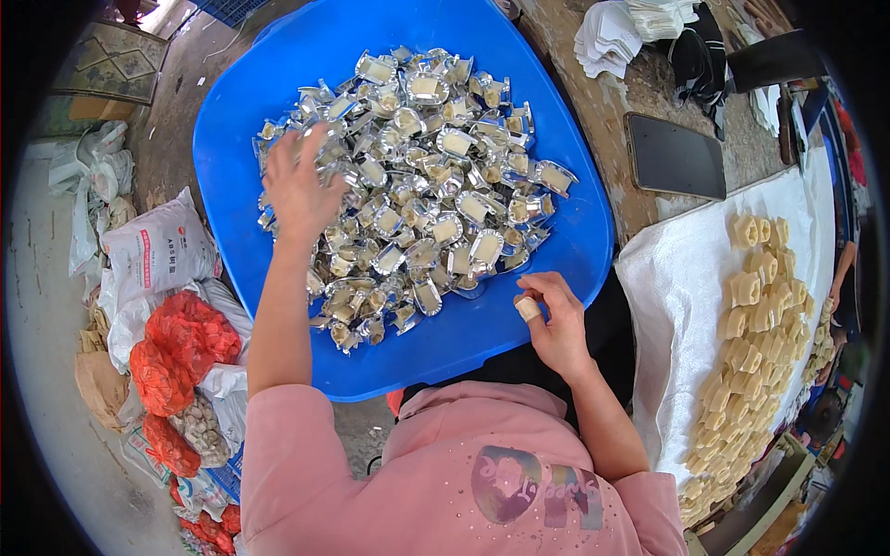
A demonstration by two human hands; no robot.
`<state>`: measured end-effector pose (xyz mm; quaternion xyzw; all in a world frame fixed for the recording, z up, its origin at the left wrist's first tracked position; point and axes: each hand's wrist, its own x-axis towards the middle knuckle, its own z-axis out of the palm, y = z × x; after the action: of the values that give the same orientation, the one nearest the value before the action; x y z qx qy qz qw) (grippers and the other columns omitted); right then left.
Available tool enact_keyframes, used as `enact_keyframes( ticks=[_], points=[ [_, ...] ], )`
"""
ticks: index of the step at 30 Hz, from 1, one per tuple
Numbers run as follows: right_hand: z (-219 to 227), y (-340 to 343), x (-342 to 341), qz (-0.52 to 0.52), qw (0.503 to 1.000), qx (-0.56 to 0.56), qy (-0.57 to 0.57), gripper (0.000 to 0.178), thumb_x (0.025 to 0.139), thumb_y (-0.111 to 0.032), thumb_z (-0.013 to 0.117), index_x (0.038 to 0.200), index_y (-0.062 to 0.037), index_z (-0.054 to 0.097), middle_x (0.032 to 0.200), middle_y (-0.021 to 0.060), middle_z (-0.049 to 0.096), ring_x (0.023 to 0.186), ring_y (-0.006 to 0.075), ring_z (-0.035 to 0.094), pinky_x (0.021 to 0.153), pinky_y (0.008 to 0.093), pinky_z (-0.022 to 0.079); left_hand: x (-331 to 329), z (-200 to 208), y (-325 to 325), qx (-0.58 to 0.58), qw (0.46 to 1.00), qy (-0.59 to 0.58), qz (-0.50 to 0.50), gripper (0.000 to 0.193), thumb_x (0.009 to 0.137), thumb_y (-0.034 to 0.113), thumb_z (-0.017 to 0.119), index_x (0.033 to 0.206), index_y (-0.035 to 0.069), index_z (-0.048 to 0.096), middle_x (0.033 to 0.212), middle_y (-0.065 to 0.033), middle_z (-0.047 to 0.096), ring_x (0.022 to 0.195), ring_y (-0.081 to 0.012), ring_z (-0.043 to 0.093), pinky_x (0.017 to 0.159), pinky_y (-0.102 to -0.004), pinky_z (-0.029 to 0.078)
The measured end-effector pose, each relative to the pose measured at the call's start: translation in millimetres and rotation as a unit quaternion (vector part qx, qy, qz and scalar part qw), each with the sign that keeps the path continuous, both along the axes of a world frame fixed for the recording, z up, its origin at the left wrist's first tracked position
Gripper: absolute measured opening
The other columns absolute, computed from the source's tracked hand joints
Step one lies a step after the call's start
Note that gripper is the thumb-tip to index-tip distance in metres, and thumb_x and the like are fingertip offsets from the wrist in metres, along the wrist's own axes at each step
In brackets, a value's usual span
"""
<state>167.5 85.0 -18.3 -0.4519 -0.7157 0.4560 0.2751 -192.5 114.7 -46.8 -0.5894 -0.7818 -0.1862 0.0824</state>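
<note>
A wide blue plastic tub [236,83] holds a heap of small silver, mirror-bright parts [454,142] with cream-coloured inner faces. Over the left side of the heap, my left hand [301,185] reaches in with spread fingers, slightly blurred, its fingertips at the parts. At the tub's near right rim is my right hand [558,329]. Its thumb and forefinger stand a little apart with nothing visible between them, the other fingers bent. A beige band that looks like tape wraps the thumb.
On the right, many cream-coloured pieces [746,357] lie on a white cloth [663,306]. Beyond it a dark phone [675,155] and a stack of white sheets [607,39] rest on a worn table. Red mesh bags [190,338] and a white sack [162,246] crowd the left.
</note>
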Motion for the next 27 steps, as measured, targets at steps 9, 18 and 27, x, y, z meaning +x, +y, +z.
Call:
enact_keyframes(
  ticks=[9, 18, 27],
  points=[
    [-2, -1, -1, 0.000, 1.000, -0.001, 0.019, 0.027, 0.081, 0.006, 0.065, 0.106, -0.0005, 0.059, 0.098, 0.0143, 0.060, 0.072, 0.0213, 0.061, 0.062, 0.0320, 0.050, -25, 0, -81, -0.146, 0.968, 0.078, 0.188, 0.060, 0.071, 0.020, 0.073, 0.129, 0.022, 0.055, 0.129, -0.0115, 0.046, 0.122, -0.0339, 0.041, 0.097, -0.0506, 0.033],
    [-2, -1, -2, -0.006, 1.000, 0.001, 0.015, 0.027, 0.080, 0.006, 0.065, 0.106, -0.0005, 0.060, 0.097, 0.0142, 0.060, 0.072, 0.0212, 0.061, 0.063, 0.0318, 0.049, 57, -1, -18, -0.022, 0.994, -0.070, -0.083, 0.049, 0.071, 0.009, 0.071, 0.118, 0.014, 0.061, 0.122, -0.0121, 0.051, 0.116, -0.0332, 0.046, 0.095, -0.0467, 0.038],
    [0, 0, -1, -0.004, 1.000, -0.016, 0.011, 0.026, 0.081, 0.005, 0.065, 0.106, -0.0008, 0.060, 0.096, 0.0138, 0.060, 0.073, 0.0214, 0.061, 0.065, 0.0319, 0.050, 87, -37, 37, -0.081, 0.978, -0.109, -0.160, 0.041, 0.074, -0.003, 0.060, 0.114, 0.007, 0.062, 0.114, -0.0141, 0.058, 0.112, -0.0331, 0.052, 0.095, -0.0420, 0.044]
  ],
)
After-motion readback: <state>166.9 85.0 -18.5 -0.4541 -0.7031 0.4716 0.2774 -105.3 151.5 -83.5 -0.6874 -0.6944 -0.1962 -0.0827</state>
